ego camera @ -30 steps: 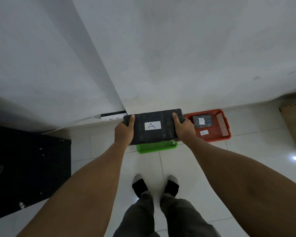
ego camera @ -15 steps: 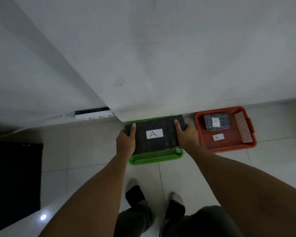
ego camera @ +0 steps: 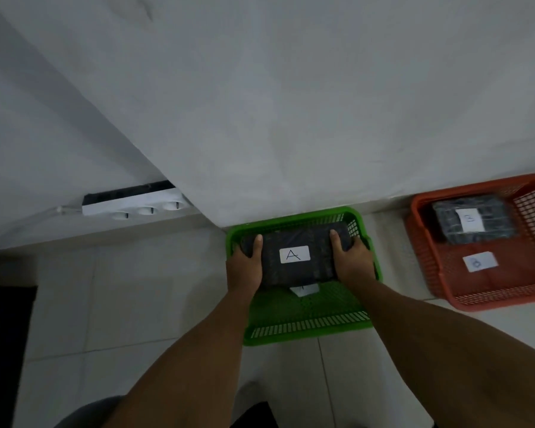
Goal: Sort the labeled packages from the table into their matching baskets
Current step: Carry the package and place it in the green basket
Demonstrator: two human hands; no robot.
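Observation:
A black package [ego camera: 295, 267] with a white label reading A is down inside the green basket [ego camera: 306, 327] on the floor. My left hand [ego camera: 244, 267] grips its left end and my right hand [ego camera: 351, 261] grips its right end. A white tag [ego camera: 303, 290] lies on the basket floor, half under the package. To the right stands the orange basket [ego camera: 491, 291], holding a black package labeled B [ego camera: 473, 219] and a white tag [ego camera: 480, 261].
A white wall rises right behind both baskets. A white power strip [ego camera: 136, 202] lies along the wall to the left. A dark mat [ego camera: 0, 350] covers the floor at far left. My feet are on the pale tiles below the green basket.
I have bent down and lowered the A package from above the green basket into it. Both baskets now look larger and closer.

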